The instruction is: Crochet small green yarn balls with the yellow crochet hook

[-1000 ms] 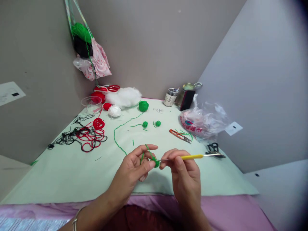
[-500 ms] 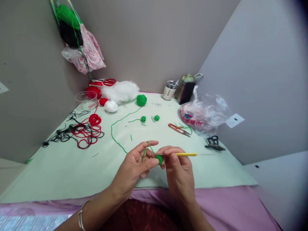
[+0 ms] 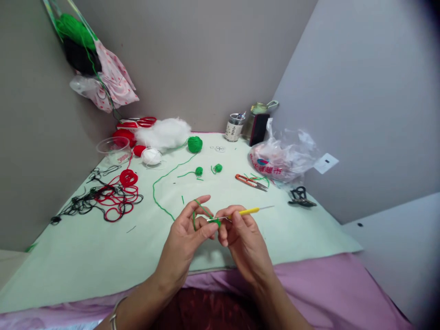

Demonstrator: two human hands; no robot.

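My left hand (image 3: 187, 231) pinches a small green crochet piece (image 3: 216, 222) between thumb and fingers, with green yarn looped over its raised index finger. In my right hand (image 3: 244, 231) is a crochet hook (image 3: 249, 211) with a yellow handle, held like a pencil. The hook's metal end points left and lies at the top edge of the crochet piece; my fingers partly cover the work. From my left hand the yarn runs across the table to a green yarn ball (image 3: 195, 144). Two little green crocheted balls (image 3: 199, 171) with yarn tails lie beyond my hands.
Orange thread snips (image 3: 250, 182) and black scissors (image 3: 301, 197) lie to the right, near a plastic bag (image 3: 282, 156). Tangled red and black yarn (image 3: 113, 195) spreads at left. White stuffing (image 3: 163, 133), a clear cup (image 3: 113, 149), and a can (image 3: 234, 127) stand farther back.
The hook's tip has moved left across the green piece, and its handle now tilts up to the right. Both hands stay close together around the work. The camera view has shifted slightly.
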